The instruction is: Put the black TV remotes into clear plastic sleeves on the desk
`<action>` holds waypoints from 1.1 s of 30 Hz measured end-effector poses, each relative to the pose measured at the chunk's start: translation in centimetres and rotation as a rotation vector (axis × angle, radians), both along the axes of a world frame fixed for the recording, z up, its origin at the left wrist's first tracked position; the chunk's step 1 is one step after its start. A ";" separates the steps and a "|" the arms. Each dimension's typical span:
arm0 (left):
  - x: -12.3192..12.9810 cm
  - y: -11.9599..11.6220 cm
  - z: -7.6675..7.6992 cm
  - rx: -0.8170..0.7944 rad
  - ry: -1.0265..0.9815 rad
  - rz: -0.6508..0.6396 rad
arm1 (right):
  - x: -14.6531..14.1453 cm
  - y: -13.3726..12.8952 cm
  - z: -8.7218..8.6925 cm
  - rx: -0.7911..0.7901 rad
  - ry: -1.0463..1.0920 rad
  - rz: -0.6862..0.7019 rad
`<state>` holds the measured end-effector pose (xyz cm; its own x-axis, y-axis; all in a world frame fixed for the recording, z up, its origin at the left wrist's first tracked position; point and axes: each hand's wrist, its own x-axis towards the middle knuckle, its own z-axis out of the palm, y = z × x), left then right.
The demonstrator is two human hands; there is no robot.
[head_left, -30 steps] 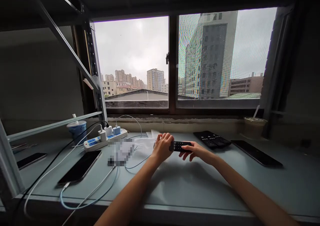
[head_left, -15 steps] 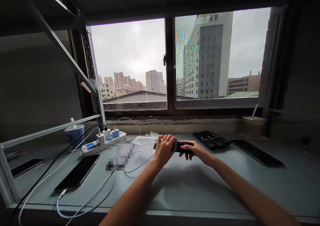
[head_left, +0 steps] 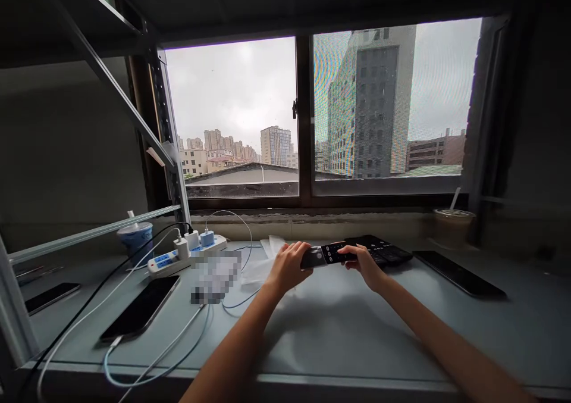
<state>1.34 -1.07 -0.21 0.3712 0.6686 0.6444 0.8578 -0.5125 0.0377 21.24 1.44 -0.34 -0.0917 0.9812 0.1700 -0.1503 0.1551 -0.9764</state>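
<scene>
A black remote control (head_left: 336, 252) with rows of small buttons is held sideways above the desk, between both hands. My left hand (head_left: 288, 267) is closed around its left end, next to a smooth greyish section. At the other end, my right hand (head_left: 369, 267) grips the remote, with a finger or thumb lying across its button face. Just behind my right hand lies a black device with keys (head_left: 393, 254), partly covered by the hand. A crumpled clear plastic bag (head_left: 255, 274) rests on the desk beside my left hand.
To the right lie a flat black slab (head_left: 459, 274) and a drink cup with a straw (head_left: 452, 227). On the left are a power strip (head_left: 167, 265) with plugs, a phone (head_left: 141, 309) on a cable, and a blue cup (head_left: 134, 239). Metal shelf posts frame that side.
The remote's left section now shows, as my left hand has shifted left along it. My right hand has moved slightly right, and the remote is a little higher and further right.
</scene>
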 end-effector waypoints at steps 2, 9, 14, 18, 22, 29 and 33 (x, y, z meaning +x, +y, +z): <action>-0.1 0.1 0.0 -0.004 0.008 0.010 | 0.1 0.2 0.0 -0.031 0.030 -0.012; -0.3 0.4 -0.2 -0.008 -0.022 0.043 | 0.3 0.6 0.2 -0.122 0.134 0.188; -0.4 0.5 -0.2 -0.007 -0.039 0.063 | 0.5 0.6 0.4 -0.143 0.082 0.266; -0.5 0.4 -0.1 0.009 -0.048 0.084 | 0.5 0.3 0.5 -0.104 0.036 0.271; -0.5 0.3 0.1 0.014 -0.037 0.104 | 0.5 0.1 0.5 -0.096 0.038 0.278; -0.8 0.1 0.2 0.004 -0.039 0.086 | 0.6 0.1 0.5 -0.105 0.044 0.226; -0.7 0.0 0.3 -0.004 -0.033 0.077 | 0.4 -0.3 0.5 -0.084 0.044 0.197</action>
<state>0.60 -1.04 0.08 0.2975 0.6971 0.6523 0.8930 -0.4449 0.0683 21.63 1.14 0.14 -0.2769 0.9560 0.0969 -0.2129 0.0373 -0.9764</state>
